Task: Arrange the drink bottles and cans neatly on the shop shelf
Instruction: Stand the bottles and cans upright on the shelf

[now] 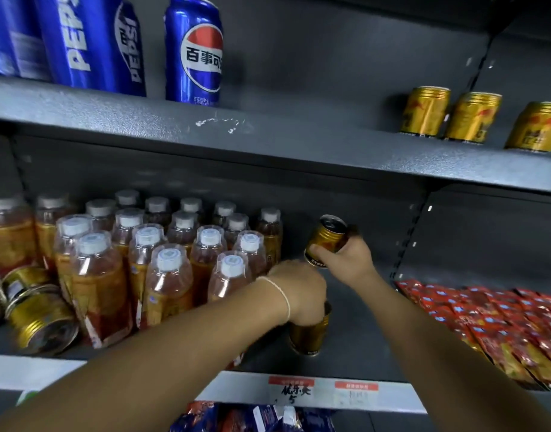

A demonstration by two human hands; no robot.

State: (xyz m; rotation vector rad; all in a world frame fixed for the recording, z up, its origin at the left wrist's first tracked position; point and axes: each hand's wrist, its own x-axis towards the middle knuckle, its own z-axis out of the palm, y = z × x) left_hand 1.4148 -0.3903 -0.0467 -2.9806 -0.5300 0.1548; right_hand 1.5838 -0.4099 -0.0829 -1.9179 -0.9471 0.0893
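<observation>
Off the lower shelf (pixel 361 332) and held up just right of the bottle block: the tilted gold can (pixel 325 240), top leaning back and left. Gripped by the right hand (pixel 346 260), fingers (pixel 319 252) curled snug round the lower wall. Upright near the front of the same shelf: the standing gold can (pixel 308 336), capped from above by the left hand (pixel 299 291), fingers wrapped over the rim and mostly hidden behind the knuckles.

Handling, as a judgement: rigid thin metal with smooth lacquer, probably slick. Likely full, so weighty for the size. Prone to denting if dropped and to rolling once on its side. Best taken round the mid-wall with a full wrap, or by the rim from above for setting down straight.

Gold cans in view: seven.
- Two in hand.
- Two lying gold cans (pixel 40 322) at the left end of the lower shelf.
- Three upright gold cans (pixel 472 116) at the right of the upper shelf (pixel 299 132).

Also in view:
- **blue Pepsi cans (pixel 193 51):** four on the upper shelf at the left, the leftmost cut by the frame edge.
- **tea bottles (pixel 169 275):** about eighteen caps in packed rows, the back ones dim, so no sure count.
- **red sachets (pixel 486 319):** heaped at the right of the lower shelf, too overlapped to count.
- **price labels (pixel 291 389):** two on the shelf lip.
</observation>
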